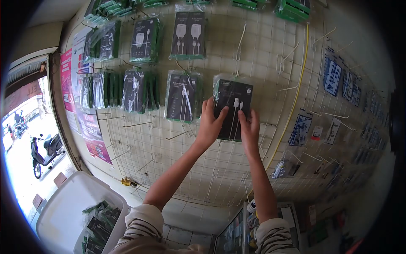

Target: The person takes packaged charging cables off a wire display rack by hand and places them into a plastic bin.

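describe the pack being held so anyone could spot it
On the wall's wire grid, follow the lower row of green-edged packs to its right end. The last pack pictures white cables and is the only one held by the left hand and right hand.

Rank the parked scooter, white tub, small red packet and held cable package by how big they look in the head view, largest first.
1. White tub, though cut off at the bottom
2. Cable package
3. Scooter, seen farther off outside
4. Red packet

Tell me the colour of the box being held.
The box is mostly black, seen best in the head view.
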The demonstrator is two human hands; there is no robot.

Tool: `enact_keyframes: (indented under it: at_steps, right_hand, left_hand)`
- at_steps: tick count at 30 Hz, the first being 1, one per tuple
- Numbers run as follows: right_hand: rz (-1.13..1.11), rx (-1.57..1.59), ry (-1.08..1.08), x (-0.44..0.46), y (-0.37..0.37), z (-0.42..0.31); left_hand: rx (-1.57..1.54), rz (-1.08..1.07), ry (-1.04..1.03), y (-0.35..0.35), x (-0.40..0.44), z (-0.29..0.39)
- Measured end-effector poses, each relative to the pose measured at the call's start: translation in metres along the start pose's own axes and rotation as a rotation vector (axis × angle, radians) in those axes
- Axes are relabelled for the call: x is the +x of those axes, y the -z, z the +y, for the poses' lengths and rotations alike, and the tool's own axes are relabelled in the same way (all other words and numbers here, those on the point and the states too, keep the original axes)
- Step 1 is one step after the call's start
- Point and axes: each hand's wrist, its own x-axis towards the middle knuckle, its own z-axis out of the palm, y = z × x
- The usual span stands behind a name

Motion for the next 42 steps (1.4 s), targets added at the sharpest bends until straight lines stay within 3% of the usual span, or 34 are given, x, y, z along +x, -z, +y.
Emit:
enact_keyframes:
  at_steps: [4,13,15,19,23,28,33,36,38,42]
  right_hand:
    - [0.033,0.092,0.038,-0.003,-0.002,-0.028]
    - [0.059,0.032,0.031,-0.015,-0.007,-0.059]
    - [0.123,-0.006,0.175,-0.021,-0.013,-0.065]
    - [0.021,0.145,0.195,-0.051,-0.032,-0.087]
    - [-0.185,0.172,-0.012,-0.112,-0.063,-0.071]
    - [-0.465,0.350,-0.380,-0.204,-0.149,-0.049]
    - [-0.734,0.468,-0.506,-0.298,-0.250,-0.031]
    - [-0.925,0.472,-0.563,-0.344,-0.305,-0.024]
    - [-0.994,0.402,-0.537,-0.373,-0.339,-0.015]
    - [-1.136,0.219,-0.488,-0.437,-0.394,0.021]
  left_hand:
    - [-0.194,-0.052,0.051,0.005,0.000,0.015]
    - [-0.158,-0.123,0.097,0.024,-0.001,0.044]
    - [-0.179,-0.124,0.085,0.031,-0.006,0.048]
    - [-0.290,-0.067,0.143,0.063,-0.040,0.066]
    - [-0.340,0.038,0.233,0.118,-0.100,0.054]
    - [-0.400,0.346,0.642,0.214,-0.191,0.036]
    - [-0.086,0.819,0.641,0.306,-0.281,0.030]
    - [0.086,0.888,0.627,0.356,-0.322,0.030]
    - [0.448,0.716,0.729,0.391,-0.350,0.021]
    - [0.813,0.582,0.879,0.434,-0.389,0.006]
